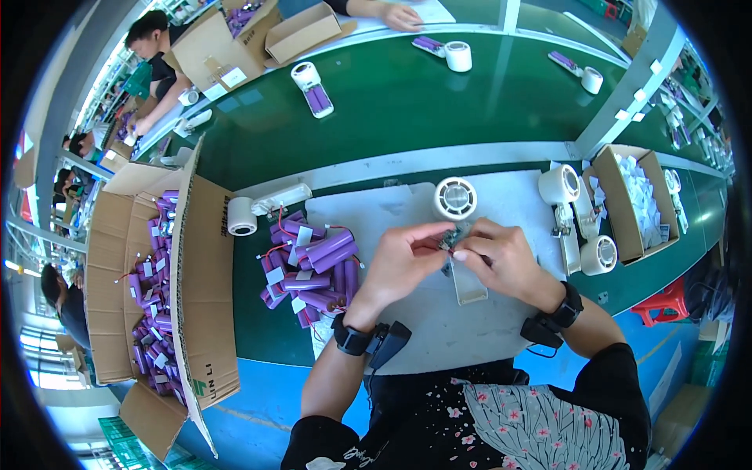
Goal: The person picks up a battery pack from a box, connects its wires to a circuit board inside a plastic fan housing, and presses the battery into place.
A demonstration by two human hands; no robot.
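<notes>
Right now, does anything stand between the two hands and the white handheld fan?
Nothing visible does: the left hand and right hand meet at a small greenish part by the white handheld fan; the purple battery pile lies to the left.

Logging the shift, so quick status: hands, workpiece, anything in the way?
Left hand, right hand: both pinching small electronic part. White device beneath, round head beyond them. Purple battery pile left of left hand; no blockage visible.
</notes>
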